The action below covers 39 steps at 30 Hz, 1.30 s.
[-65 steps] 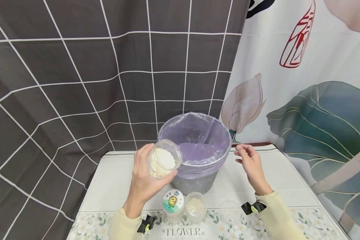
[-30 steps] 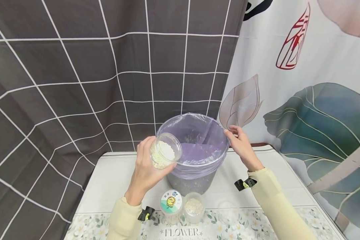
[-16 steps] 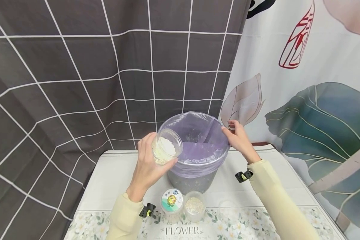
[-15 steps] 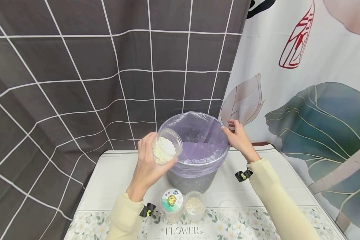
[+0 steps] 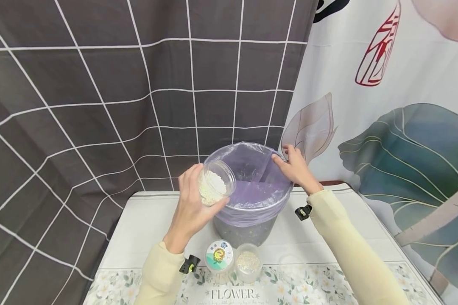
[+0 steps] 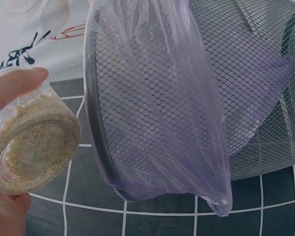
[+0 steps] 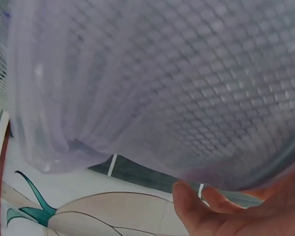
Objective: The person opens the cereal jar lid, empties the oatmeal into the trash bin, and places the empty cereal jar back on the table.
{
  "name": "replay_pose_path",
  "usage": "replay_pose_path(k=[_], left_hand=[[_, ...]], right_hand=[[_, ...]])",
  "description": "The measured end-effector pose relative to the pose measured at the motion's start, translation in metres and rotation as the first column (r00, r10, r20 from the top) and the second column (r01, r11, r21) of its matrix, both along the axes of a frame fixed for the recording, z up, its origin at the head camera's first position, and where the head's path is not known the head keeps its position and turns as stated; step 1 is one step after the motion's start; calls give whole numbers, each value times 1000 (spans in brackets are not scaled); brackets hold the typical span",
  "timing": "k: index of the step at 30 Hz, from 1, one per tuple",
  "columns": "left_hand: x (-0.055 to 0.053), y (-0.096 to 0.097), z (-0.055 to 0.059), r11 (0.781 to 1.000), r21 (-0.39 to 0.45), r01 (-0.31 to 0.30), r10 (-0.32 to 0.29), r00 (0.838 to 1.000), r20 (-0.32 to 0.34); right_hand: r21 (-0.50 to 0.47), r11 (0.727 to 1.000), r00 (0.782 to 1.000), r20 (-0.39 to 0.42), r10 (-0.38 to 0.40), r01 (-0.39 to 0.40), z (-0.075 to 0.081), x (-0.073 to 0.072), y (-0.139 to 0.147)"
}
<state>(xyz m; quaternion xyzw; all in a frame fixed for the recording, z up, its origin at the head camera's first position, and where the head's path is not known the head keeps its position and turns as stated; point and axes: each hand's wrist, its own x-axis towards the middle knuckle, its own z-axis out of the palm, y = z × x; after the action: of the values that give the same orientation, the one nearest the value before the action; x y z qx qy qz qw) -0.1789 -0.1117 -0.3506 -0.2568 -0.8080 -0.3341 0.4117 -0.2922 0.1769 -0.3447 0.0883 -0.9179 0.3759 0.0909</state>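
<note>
Gripping a tilted clear jar (image 5: 216,184), the left hand (image 5: 191,205) is by the left rim of the mesh wastebasket (image 5: 246,235); right hand (image 5: 295,169) at its right rim, pinch indeterminable. Purple liner (image 5: 257,192) obscures its floor.

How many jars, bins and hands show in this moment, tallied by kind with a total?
Jars: 3 (held jar, printed-lid jar, jar beside it)
Bins: 1 (purple-lined bin)
Hands: 2 (left hand, right hand)
Total: 6
</note>
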Motion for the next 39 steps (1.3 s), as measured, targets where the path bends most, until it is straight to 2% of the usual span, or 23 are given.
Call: replay_pose_path(k=[3, 8, 16, 24, 28, 34, 39], left_hand=[[-2, 1, 2, 1000, -18, 2, -2, 1000, 14], [-5, 2, 5, 999, -35, 14, -13, 1000, 20], [-16, 3, 8, 997, -73, 11, -10, 1000, 19], [-20, 3, 7, 992, -126, -4, 6, 1000, 18], [-21, 3, 9, 991, -137, -6, 9, 1000, 21], [-22, 2, 10, 987, -161, -9, 17, 999, 43], [-25, 3, 12, 977, -210, -28, 41, 997, 58]], right_hand=[[21, 1000, 1000, 5, -9, 9, 3, -2, 0], [62, 998, 1000, 25, 17, -19, 3, -5, -1], [112, 993, 999, 23, 45, -47, -9, -9, -8], [129, 991, 1000, 1, 19, -19, -20, -10, -11], [109, 994, 999, 33, 4, -8, -19, -8, -11], [140, 990, 997, 81, 1, -13, -19, -8, -12], [161, 987, 997, 81, -7, -6, -18, -9, -9]])
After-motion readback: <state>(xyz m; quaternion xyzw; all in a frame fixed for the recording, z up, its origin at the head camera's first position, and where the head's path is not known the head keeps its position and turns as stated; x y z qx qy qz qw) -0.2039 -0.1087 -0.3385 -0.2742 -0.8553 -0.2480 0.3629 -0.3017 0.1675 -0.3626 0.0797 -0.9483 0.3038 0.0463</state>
